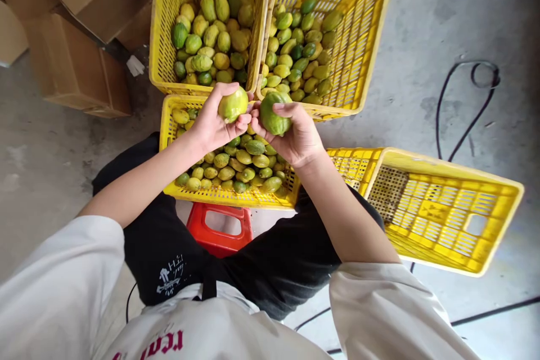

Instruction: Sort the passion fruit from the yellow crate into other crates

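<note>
both hands (219,124) (295,135) hover over the near crate (228,197), packed with fruit. at 11 and 1 o'clock two more fruit-filled crates (160,22) (375,28) stand wall to wall. at 4 o'clock lies an open crate (442,208). bare floor (422,39) at 2 o'clock, crossed by a cable (464,95); boxes (71,56) block 10 o'clock.

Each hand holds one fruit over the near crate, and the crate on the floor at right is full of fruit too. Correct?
Not quite. The head view shows the right-side crate holds no fruit. The rest stands: the left hand holds a yellowish fruit, the right hand a greener fruit, over the near crate.
</note>
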A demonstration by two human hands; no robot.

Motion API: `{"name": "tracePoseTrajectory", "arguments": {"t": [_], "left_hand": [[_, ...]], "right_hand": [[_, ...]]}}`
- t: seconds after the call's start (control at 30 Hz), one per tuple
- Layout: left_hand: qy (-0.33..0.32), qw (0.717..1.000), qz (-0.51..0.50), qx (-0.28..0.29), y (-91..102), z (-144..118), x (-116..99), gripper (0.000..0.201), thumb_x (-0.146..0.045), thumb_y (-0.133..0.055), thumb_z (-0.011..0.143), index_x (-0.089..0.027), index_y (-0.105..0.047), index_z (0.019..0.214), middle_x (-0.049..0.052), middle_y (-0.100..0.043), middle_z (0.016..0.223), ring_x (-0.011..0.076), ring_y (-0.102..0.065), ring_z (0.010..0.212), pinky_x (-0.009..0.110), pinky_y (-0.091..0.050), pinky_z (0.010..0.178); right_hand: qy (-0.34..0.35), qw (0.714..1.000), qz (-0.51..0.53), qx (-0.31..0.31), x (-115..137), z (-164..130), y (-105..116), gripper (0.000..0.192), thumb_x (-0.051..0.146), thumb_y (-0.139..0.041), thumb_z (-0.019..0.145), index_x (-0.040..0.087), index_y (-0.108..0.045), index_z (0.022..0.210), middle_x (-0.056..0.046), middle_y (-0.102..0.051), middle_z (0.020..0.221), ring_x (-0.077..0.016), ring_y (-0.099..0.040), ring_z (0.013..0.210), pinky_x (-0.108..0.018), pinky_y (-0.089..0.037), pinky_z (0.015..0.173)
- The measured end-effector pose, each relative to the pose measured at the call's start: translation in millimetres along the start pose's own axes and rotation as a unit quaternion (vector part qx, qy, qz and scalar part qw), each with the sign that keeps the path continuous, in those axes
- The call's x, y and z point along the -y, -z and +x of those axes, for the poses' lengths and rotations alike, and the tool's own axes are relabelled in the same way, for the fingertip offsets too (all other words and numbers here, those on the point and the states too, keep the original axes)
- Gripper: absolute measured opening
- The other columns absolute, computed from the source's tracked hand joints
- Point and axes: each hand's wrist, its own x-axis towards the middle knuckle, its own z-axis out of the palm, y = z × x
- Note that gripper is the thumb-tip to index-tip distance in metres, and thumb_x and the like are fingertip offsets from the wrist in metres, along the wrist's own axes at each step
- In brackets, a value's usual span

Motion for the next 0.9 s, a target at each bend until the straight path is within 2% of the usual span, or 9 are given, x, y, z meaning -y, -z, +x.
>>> {"name": "tracePoseTrajectory", "arguments": {"t": [0.1, 0.23, 0.33, 0.43, 0.53, 0.6, 0.73, 0.83, 0.9], "left_hand": [[-0.001, 1.000, -0.005, 0.003, -0.3, -0.1, 1.6, 0.035, -0.052, -0.060, 0.105, -0.018, -0.069, 0.107, 0.001, -0.070, 0.074, 0.0103, -0.068, 0.057, 0.018, -0.056, 0.055], [-0.014, 1.000, -0.022, -0.002, -4.0, -1.2, 2.3, 0.033, -0.049, -0.059, 0.107, -0.017, -0.067, 0.110, 0.002, -0.072, 0.081, 0.0133, -0.076, 0.071, 0.019, -0.062, 0.063], [-0.029, 0.998, -0.045, -0.014, -6.7, 0.2, -1.3, 0.037, -0.054, -0.060, 0.107, -0.018, -0.067, 0.109, 0.002, -0.073, 0.083, 0.0120, -0.075, 0.071, 0.017, -0.061, 0.063], [-0.047, 0.997, -0.063, -0.002, -9.9, -1.4, -8.7, 0.048, -0.062, -0.050, 0.109, -0.017, -0.068, 0.108, 0.003, -0.073, 0.085, 0.0106, -0.071, 0.067, 0.019, -0.060, 0.062], [-0.064, 0.996, -0.055, 0.020, -13.5, -6.0, -14.5, 0.059, -0.059, -0.030, 0.113, -0.015, -0.070, 0.118, 0.007, -0.075, 0.099, 0.0172, -0.078, 0.091, 0.026, -0.065, 0.076], [-0.066, 0.997, -0.035, 0.011, -14.7, -7.4, -14.6, 0.053, -0.044, -0.026, 0.114, -0.015, -0.069, 0.127, 0.007, -0.076, 0.110, 0.0227, -0.078, 0.115, 0.031, -0.066, 0.087], [-0.046, 0.999, 0.011, 0.027, -12.1, -1.3, -4.7, 0.029, -0.024, -0.044, 0.110, -0.015, -0.071, 0.117, 0.007, -0.078, 0.113, 0.0227, -0.077, 0.122, 0.029, -0.065, 0.091], [-0.024, 0.998, 0.024, 0.045, -6.4, 7.6, 6.2, 0.016, -0.026, -0.060, 0.106, -0.017, -0.073, 0.106, 0.006, -0.081, 0.108, 0.0227, -0.078, 0.117, 0.027, -0.064, 0.086], [-0.020, 0.999, 0.025, 0.028, -0.7, 13.4, 12.1, 0.015, -0.033, -0.067, 0.103, -0.020, -0.073, 0.100, 0.003, -0.081, 0.101, 0.0226, -0.079, 0.111, 0.027, -0.063, 0.083]], "right_hand": [[0.005, 1.000, 0.020, -0.012, -1.2, 3.2, 2.8, 0.019, 0.026, -0.081, 0.083, 0.028, -0.065, 0.095, 0.002, -0.074, 0.091, -0.0160, -0.072, 0.087, -0.026, -0.070, 0.078], [0.020, 0.999, 0.045, 0.004, 0.6, 5.7, -2.2, 0.015, 0.035, -0.076, 0.087, 0.028, -0.067, 0.095, 0.003, -0.073, 0.092, -0.0120, -0.065, 0.077, -0.017, -0.061, 0.064], [0.052, 0.997, 0.051, 0.020, 4.6, 3.2, -8.7, 0.025, 0.049, -0.074, 0.089, 0.030, -0.069, 0.104, 0.002, -0.075, 0.099, -0.0173, -0.070, 0.090, -0.026, -0.064, 0.074], [0.076, 0.993, 0.080, 0.052, 9.1, 2.1, -10.2, 0.042, 0.052, -0.076, 0.077, 0.030, -0.068, 0.112, 0.000, -0.077, 0.111, -0.0224, -0.072, 0.112, -0.037, -0.065, 0.093], [0.098, 0.992, 0.075, 0.036, 12.0, 5.1, -6.4, 0.038, 0.044, -0.074, 0.073, 0.032, -0.065, 0.108, 0.000, -0.078, 0.115, -0.0254, -0.068, 0.127, -0.044, -0.062, 0.101], [0.103, 0.993, 0.056, 0.011, 12.5, 7.8, -3.8, 0.029, 0.044, -0.074, 0.078, 0.032, -0.063, 0.101, 0.000, -0.078, 0.109, -0.0267, -0.068, 0.127, -0.045, -0.064, 0.097], [0.069, 0.997, 0.033, -0.029, 7.1, 11.3, -4.3, 0.032, 0.052, -0.081, 0.084, 0.030, -0.062, 0.096, 0.002, -0.074, 0.093, -0.0227, -0.071, 0.105, -0.033, -0.065, 0.081], [0.053, 0.997, 0.003, -0.058, -3.0, 13.6, -6.1, 0.036, 0.063, -0.077, 0.090, 0.031, -0.061, 0.094, 0.001, -0.071, 0.090, -0.0235, -0.072, 0.107, -0.030, -0.064, 0.072], [0.038, 0.997, -0.019, -0.064, -10.3, 17.0, -4.2, 0.038, 0.068, -0.073, 0.091, 0.031, -0.061, 0.094, 0.000, -0.070, 0.090, -0.0258, -0.072, 0.112, -0.031, -0.063, 0.069]]}}
